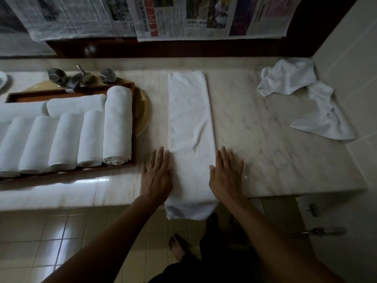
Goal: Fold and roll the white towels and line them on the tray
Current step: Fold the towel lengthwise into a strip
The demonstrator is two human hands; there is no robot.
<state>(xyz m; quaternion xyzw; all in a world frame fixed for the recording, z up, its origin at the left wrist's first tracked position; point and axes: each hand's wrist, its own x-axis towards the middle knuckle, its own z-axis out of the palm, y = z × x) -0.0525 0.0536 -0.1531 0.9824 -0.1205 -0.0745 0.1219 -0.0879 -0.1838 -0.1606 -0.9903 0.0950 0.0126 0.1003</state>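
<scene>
1. Both hands flat, fingers straight: left hand [157, 176] and right hand [226, 174] on either side of the folded towel [190, 123].
2. Towel's near end hangs over the counter [265, 139] front edge.
3. Rolls [81, 135] sit in the tray [71, 174], left.

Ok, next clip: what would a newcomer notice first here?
A long folded white towel lies down the middle of the marble counter, its near end hanging over the edge, with the left hand and right hand flat on either side. Left of it, a wooden tray holds rolled towels; a crumpled towel sits far right.
</scene>
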